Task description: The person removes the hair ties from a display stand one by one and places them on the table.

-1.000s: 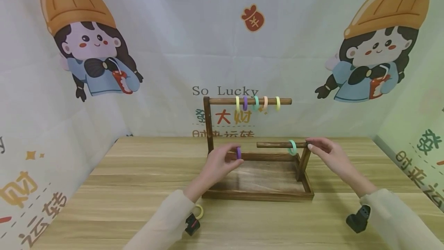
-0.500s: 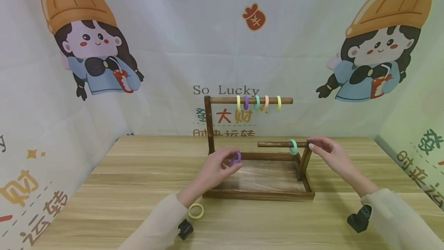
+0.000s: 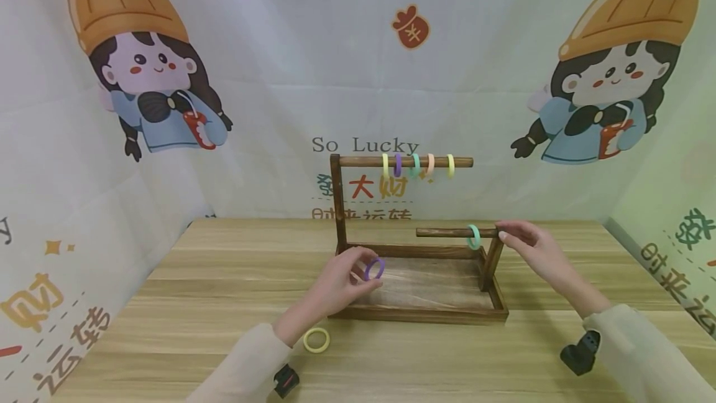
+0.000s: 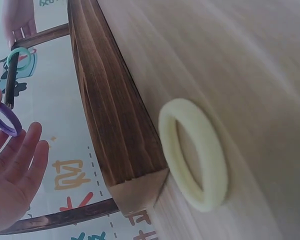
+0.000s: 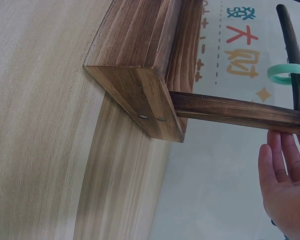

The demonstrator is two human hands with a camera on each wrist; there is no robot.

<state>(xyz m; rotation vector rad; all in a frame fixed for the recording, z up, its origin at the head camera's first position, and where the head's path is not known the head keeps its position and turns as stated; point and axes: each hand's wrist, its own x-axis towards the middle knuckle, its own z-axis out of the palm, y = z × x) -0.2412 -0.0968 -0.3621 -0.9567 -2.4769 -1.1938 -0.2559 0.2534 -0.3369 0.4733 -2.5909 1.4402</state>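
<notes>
In the head view, my left hand (image 3: pixel 337 280) pinches a purple ring (image 3: pixel 383 268) between thumb and fingers, over the left part of the wooden rack's tray (image 3: pixel 425 314). My right hand (image 3: pixel 534 252) grips the top of the short post (image 3: pixel 491 264), where the lower bar (image 3: pixel 442 232) joins it. A mint green ring (image 3: pixel 477 239) hangs on that lower bar, near the post. On the table in front of the rack lies a yellow ring (image 3: pixel 316 351), just right of my left sleeve. The left wrist view shows this yellow ring (image 4: pixel 218 172) close beside the rack's edge.
The rack's tall left post (image 3: pixel 339 210) carries an upper bar (image 3: pixel 358 162), on which several coloured rings hang, among them a peach ring (image 3: pixel 431 166). Both bars have one free end. A printed cloth (image 3: pixel 268 111) stands behind the wood-grain table (image 3: pixel 224 278).
My left hand has moved down and toward me, to the left, with the purple ring, which has turned to show its opening. The yellow table ring is now uncovered. My right hand stays on the post.
</notes>
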